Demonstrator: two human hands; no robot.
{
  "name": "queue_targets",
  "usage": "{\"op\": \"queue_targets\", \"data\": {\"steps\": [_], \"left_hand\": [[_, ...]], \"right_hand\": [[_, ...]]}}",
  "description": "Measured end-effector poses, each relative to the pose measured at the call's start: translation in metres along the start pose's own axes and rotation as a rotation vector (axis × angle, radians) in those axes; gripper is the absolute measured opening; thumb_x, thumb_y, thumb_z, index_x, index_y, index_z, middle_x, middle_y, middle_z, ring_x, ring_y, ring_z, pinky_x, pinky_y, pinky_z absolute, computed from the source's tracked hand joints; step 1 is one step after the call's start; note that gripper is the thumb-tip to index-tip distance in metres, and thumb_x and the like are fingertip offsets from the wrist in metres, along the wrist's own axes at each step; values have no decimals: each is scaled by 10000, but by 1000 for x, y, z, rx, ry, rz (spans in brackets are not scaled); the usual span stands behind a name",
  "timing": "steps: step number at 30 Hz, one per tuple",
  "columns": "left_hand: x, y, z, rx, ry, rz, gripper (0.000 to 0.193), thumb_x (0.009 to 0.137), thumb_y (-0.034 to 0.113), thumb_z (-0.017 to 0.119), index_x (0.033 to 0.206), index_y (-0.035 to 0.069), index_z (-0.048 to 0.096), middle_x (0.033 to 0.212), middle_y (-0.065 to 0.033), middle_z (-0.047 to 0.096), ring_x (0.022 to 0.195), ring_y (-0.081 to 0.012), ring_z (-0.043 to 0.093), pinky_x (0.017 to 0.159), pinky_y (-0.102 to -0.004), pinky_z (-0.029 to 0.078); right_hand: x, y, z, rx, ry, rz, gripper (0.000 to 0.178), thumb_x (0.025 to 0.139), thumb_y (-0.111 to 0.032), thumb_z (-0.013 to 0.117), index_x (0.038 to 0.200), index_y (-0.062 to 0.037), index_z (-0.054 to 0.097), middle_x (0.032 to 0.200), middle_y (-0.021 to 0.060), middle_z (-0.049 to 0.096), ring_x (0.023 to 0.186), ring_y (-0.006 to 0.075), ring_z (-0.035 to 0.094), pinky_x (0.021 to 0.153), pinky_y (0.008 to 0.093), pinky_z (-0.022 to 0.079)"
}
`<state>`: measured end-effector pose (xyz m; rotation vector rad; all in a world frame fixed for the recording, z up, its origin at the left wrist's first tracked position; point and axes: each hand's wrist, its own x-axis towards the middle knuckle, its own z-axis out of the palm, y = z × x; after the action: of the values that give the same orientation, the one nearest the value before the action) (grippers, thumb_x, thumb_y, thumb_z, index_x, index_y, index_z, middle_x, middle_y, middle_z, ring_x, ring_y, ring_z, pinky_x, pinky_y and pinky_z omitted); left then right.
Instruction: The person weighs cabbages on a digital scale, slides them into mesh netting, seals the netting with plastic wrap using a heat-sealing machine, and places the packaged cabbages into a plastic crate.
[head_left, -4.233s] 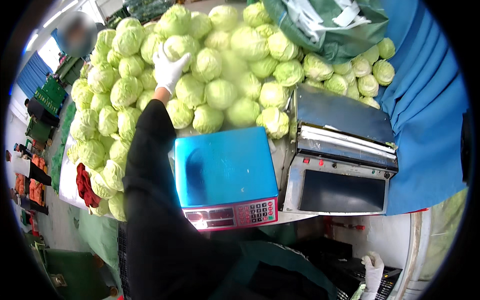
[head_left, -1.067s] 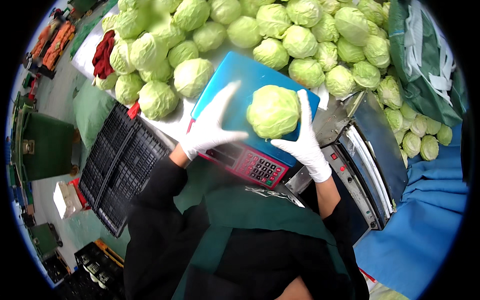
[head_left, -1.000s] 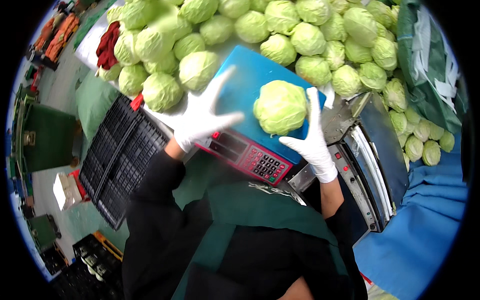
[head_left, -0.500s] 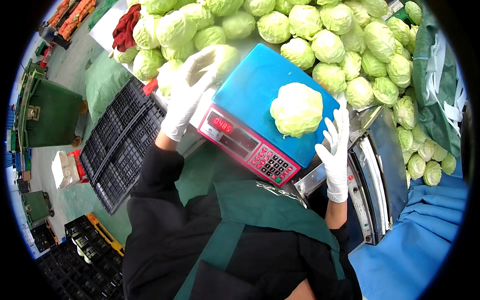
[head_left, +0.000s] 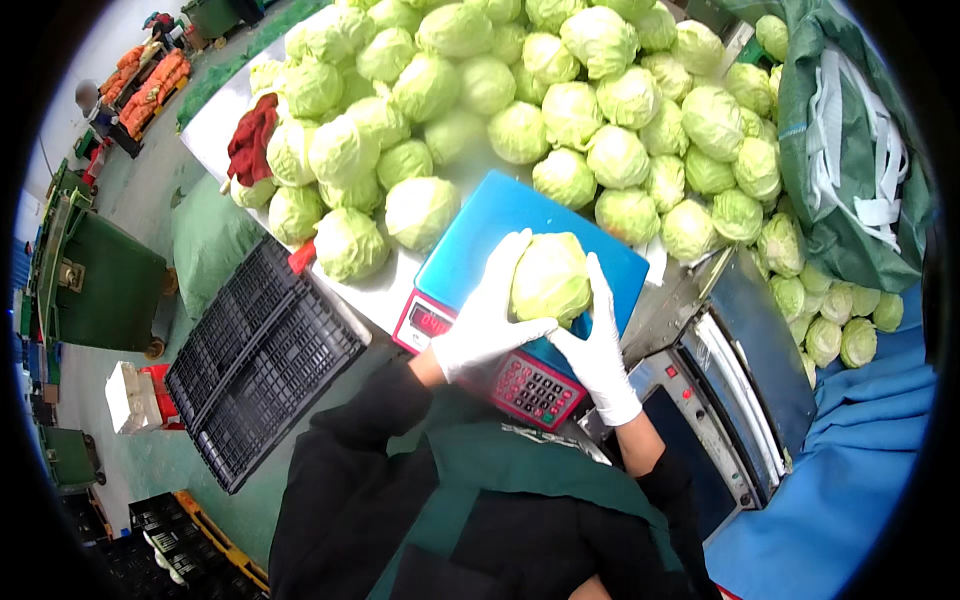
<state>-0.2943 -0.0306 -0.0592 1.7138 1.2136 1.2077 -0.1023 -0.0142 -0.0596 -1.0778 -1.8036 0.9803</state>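
In white gloves, my two hands clasp a pale green cabbage (head_left: 553,282) from its sides, over the blue platform (head_left: 470,240) of a scale. My left hand (head_left: 488,318) wraps its left side, fingers reaching up along it. On the right and near side, my right hand (head_left: 597,358) presses with its fingers pointing up. Whether the cabbage still touches the platform I cannot tell. The scale's red-framed keypad (head_left: 537,388) and lit display (head_left: 432,322) face me, partly covered by my left hand and wrist. Another cabbage (head_left: 422,212) lies just left of the scale.
Piled cabbages (head_left: 600,130) cover the table behind the scale. A dark red cloth (head_left: 252,138) lies at the left. On the right stands a metal machine (head_left: 735,390) with a control panel, beside blue sheeting (head_left: 850,450). Black crates (head_left: 265,360) stand at the left.
My left hand has come from the left of the scale onto the cabbage, and my right hand has closed in from its right. The view has shifted, showing more of the pile.
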Motion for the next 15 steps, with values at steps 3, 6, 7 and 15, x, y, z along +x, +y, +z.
{"op": "queue_targets", "data": {"steps": [3,6,7,15], "left_hand": [[3,0,10,92,53,22,1020,731,344,777,1491,26,175,1489,-303,200,1406,-429,209,1153,-417,207],[4,22,21,183,55,8,990,724,324,786,1498,114,206,1474,-343,188,1349,-490,275,1103,-436,307],[5,26,21,209,33,24,985,724,314,790,1498,124,212,1473,-347,185,1342,-494,282,1097,-437,318],[0,26,10,162,-89,39,978,773,449,739,1511,116,191,1498,-347,122,1363,-500,257,1106,-446,296]], "right_hand": [[2,11,-2,103,-34,9,1007,735,-179,813,1506,-53,177,1492,181,301,1365,295,327,1127,403,282],[-5,16,-15,230,-117,101,1058,773,-196,789,1527,-93,54,1516,153,245,1378,259,303,1136,385,264],[-8,12,-17,257,-86,125,1063,749,-223,815,1514,-42,99,1505,189,266,1371,279,316,1127,390,282],[-3,4,-8,-9,17,8,1197,649,-349,876,1501,-12,108,1508,205,236,1384,317,287,1135,420,268]]}}
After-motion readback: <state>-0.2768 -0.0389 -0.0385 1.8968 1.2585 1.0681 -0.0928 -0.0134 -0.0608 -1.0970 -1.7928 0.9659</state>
